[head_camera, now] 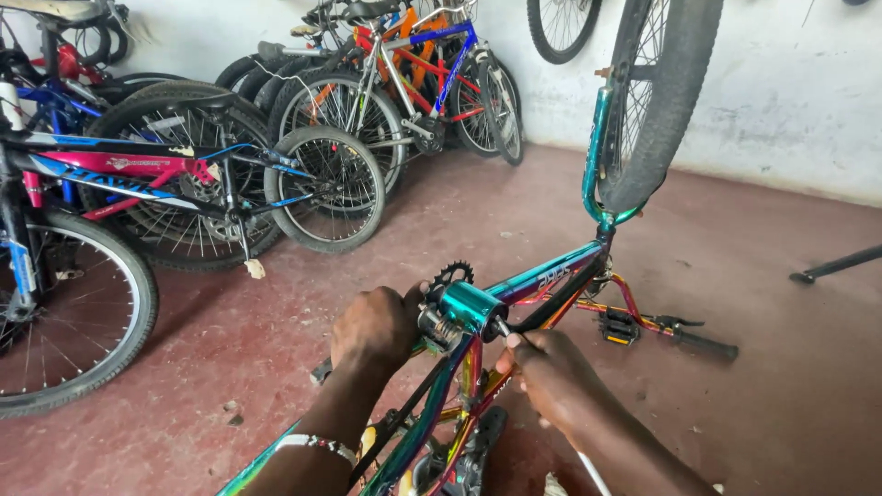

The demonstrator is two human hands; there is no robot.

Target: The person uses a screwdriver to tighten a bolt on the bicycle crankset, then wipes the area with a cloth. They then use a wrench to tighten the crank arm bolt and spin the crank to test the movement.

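Hands meet at the middle of an upturned bike frame [542,280], an iridescent teal and purple one standing upside down on the red floor [763,367]. The left hand [375,326] is closed in a fist around the crank [322,371] on the near side of the teal shell [470,306] at the frame's centre, just beside a small black sprocket [452,272] that pokes up behind the knuckles. The right hand [549,372] is curled on the other side of that shell, fingers bent around something thin at the axle end; what it grips is too small to tell. A beaded bracelet [317,445] sits on the left wrist. The front wheel [657,101] rises in its teal fork [595,156] above the hands. The handlebar grip [706,346] and a pedal [619,328] lie on the floor to the right. Other bicycles [230,174] lean packed together along the white wall [781,92] at left.
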